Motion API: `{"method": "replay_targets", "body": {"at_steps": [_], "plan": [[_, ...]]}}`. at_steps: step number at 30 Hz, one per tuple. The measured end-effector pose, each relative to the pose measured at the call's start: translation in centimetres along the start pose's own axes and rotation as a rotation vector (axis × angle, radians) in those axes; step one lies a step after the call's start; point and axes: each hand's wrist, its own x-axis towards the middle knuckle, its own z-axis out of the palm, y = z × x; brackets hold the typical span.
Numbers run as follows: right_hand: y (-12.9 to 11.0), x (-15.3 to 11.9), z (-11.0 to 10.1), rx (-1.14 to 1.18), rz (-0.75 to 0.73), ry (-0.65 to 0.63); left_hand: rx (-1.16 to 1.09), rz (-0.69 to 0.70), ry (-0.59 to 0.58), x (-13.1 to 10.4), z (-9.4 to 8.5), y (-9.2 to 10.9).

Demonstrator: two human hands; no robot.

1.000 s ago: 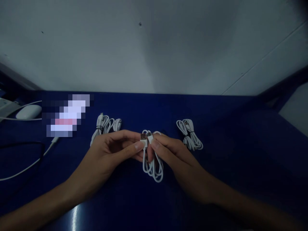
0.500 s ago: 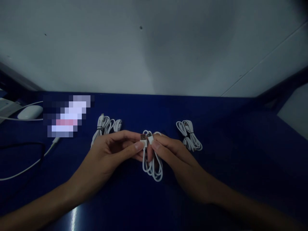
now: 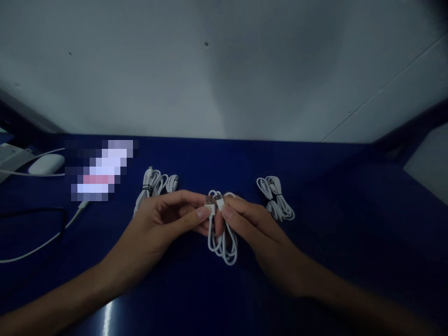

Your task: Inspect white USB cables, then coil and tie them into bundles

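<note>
Left fingers (image 3: 191, 218) pinch flat metal-tipped plug (image 3: 210, 206); right fingers (image 3: 234, 217) pinch narrower plug (image 3: 220, 203); smooth white cable (image 3: 210, 233) looped below.

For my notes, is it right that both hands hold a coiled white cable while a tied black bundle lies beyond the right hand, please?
The head view shows the tied bundle beyond the right hand is white, not black; that hand and the left hand hold the coiled cable.

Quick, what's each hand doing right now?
Left hand: closed, holding the wide USB plug of the coiled white cable.
Right hand: closed, holding the narrower plug alongside.
</note>
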Motion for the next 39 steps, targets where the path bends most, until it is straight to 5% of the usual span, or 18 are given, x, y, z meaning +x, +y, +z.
{"method": "replay_targets", "body": {"at_steps": [39], "plan": [[-0.29, -0.06, -0.15, -0.050, -0.024, -0.005, 0.005, 0.010, -0.006, 0.07, -0.02, -0.02]]}}
